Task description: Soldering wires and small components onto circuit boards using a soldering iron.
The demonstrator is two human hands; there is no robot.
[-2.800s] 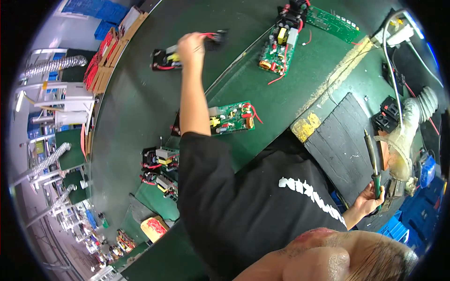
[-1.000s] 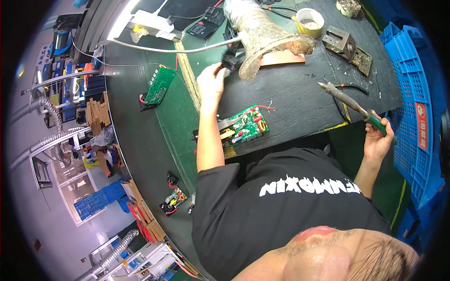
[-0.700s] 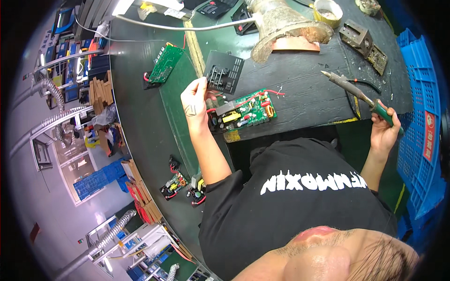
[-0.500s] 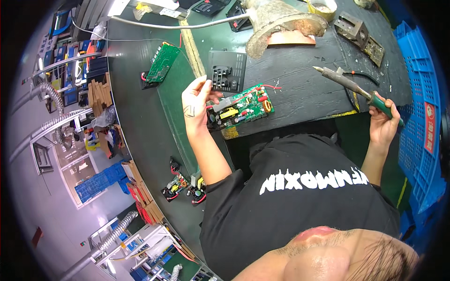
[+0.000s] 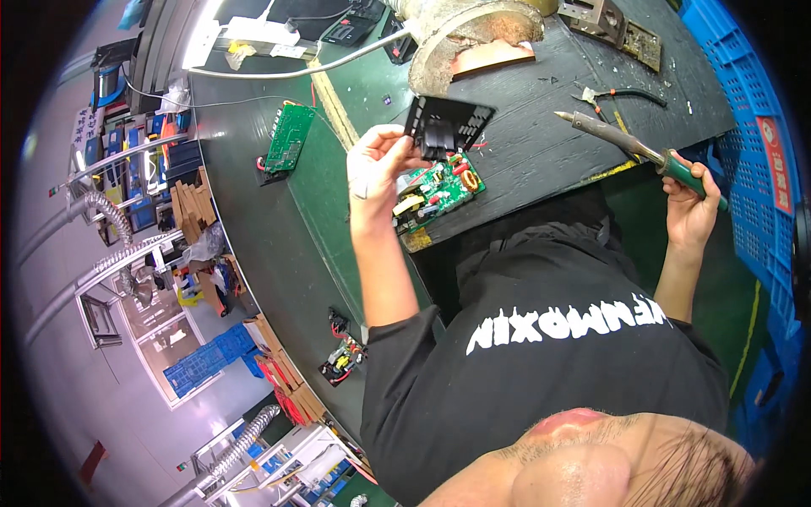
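A black slotted plastic panel (image 5: 449, 122) is gripped along its left edge by my left hand (image 5: 380, 169), thumb and fingers closed on it. The panel is tilted and raised over a green circuit board (image 5: 439, 193), hiding the board's far edge. Red and yellow parts and a copper coil show on that board, which lies near the bench corner. My right hand (image 5: 691, 203) wraps round the green handle of a large soldering iron (image 5: 617, 135). Its tip points left above the bench, away from the board. Diagonal cutters (image 5: 621, 95) lie just beyond the iron.
A crusty fume hood (image 5: 473, 38) stands at the back of the bench (image 5: 549, 127), with a metal fixture (image 5: 604, 21) to its right. Another green board (image 5: 289, 135) lies to the left, and a partly assembled board (image 5: 342, 359) lower left. Blue crates (image 5: 752, 135) line the right side.
My left hand has lifted the black panel off the bench and tilted it up over the circuit board. The soldering iron stays in my right hand. The whole view has shifted somewhat.
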